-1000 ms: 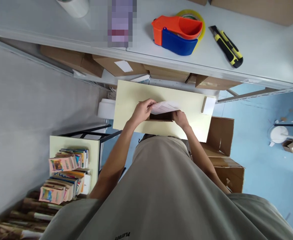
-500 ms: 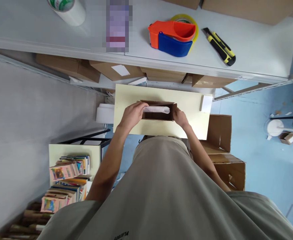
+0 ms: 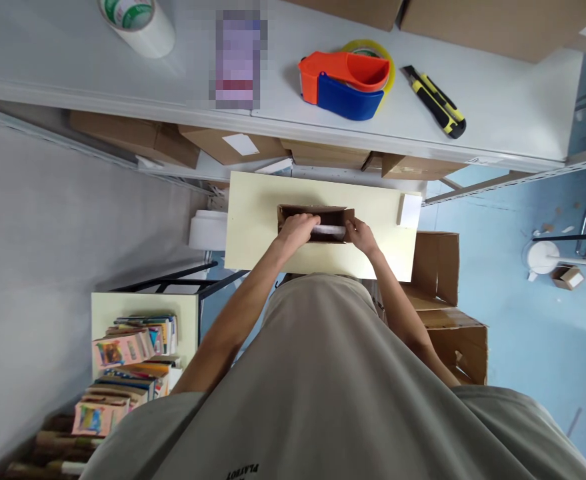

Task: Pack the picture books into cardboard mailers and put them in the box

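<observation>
Tucking a rolled white paper (image 3: 329, 230) down into the small cardboard box (image 3: 315, 215) on our pale yellow counter (image 3: 257, 213), we judge the packing well along. Our left hand (image 3: 300, 230) pinches the roll; our right hand (image 3: 361, 235) clasps the box's right end. Flaps stand open, and the tape dispenser (image 3: 345, 83) lies untouched on the far shelf (image 3: 497, 100).

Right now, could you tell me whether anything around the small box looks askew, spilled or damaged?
Nothing stands out. The small cardboard box sits square and open on the pale table, with the left hand and right hand at a white roll inside it. The tape dispenser and utility knife lie undisturbed on the shelf.
</observation>
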`<state>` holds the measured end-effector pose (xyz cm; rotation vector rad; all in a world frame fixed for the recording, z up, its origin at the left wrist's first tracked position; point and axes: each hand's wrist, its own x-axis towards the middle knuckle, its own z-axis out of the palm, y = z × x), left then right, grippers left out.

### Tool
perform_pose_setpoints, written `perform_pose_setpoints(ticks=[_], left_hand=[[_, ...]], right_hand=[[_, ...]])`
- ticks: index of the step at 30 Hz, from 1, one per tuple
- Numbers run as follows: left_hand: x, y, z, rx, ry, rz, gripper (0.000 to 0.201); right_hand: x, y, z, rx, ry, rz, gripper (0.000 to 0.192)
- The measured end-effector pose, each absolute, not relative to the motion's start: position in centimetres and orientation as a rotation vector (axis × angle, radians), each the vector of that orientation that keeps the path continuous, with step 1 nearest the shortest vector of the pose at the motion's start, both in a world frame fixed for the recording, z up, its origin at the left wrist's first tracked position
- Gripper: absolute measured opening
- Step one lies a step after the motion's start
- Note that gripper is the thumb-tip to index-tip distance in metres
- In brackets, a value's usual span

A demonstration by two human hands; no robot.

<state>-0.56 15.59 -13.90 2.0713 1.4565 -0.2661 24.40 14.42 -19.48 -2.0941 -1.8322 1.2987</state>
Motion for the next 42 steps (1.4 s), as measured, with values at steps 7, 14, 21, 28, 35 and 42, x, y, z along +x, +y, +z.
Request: perform_pose_setpoints(ticks=[7,14,21,28,35,42], left_hand=[[-1.5,15.3,-16.3,2.013,1.436,-0.293,0.052],[-7.0,9.9,-15.7,1.944,1.839,0.303,0.063],[-8.6,7.3,-17.1,1.836,1.576,0.374,0.065],[-7.5,10.4,-18.8,1.624,1.746,0.41,0.076],[-8.4,12.5,-19.3,1.771,1.772,0.399,0.048],[-8.5,10.3,-20.5,1.59,1.719,0.509,0.028]], right_hand=[[24.4,14.4,-18.7,-2.102,-1.803,1.278,0.029],[24.9,13.1,-17.2,-1.954,-1.809,1.156,0.03],[24.5,11.2,-16.1,-1.571,-2.212,1.205,0.065],[22.5,12.7,-16.9,-1.954,-2.236,1.023,0.042],[22.2,13.6,-17.6,-1.987,-2.188,0.885,0.059],[22.6,12.5,-18.1,-1.995,-2.085,1.07,0.038]])
